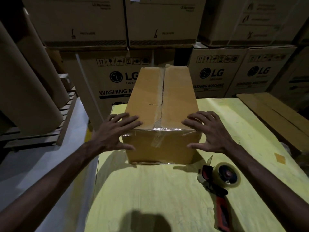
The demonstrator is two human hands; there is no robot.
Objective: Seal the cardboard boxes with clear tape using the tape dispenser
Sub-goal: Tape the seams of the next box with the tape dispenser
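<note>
Two hands with spread fingers on a taped cardboard box, left hand and right hand at its near corners, on a yellow table, tape dispenser lying near the right forearm

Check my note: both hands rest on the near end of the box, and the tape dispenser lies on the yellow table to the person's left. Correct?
One slip: the head view shows the tape dispenser on the yellow table to the person's right, not left. Both the left hand and the right hand do rest on the near end of the box.
</note>
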